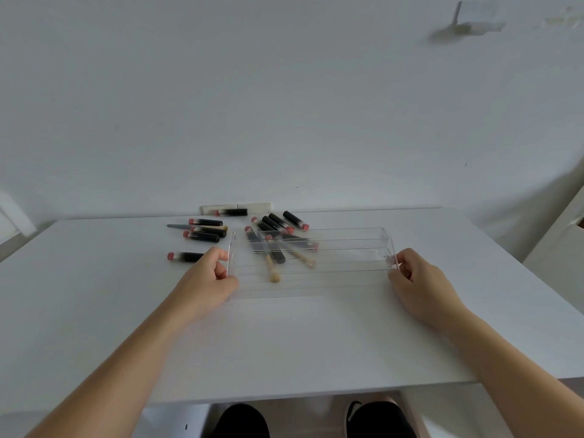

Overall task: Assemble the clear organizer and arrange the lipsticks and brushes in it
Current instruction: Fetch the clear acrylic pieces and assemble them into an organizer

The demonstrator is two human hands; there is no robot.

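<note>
- Clear tiered organizer (311, 273) on white table (284, 343), spanning between both grips, empty.
- Left hand (207, 279) pinching its left end wall; right hand (417, 279) pinching right end.
- Lipsticks (205, 230) and brushes (271, 268) scattered just beyond.

We see two bare forearms, with no sleeves reaching as far as the wrists. Our left hand (205, 279) and right hand (420, 286) wear no rings, no watch, no bracelets and no gloves, and the fingernails look short and unpainted. At the bottom edge our two feet show in black shoes (379, 418); the right one carries a thin white curved mark along its inner side.
</note>
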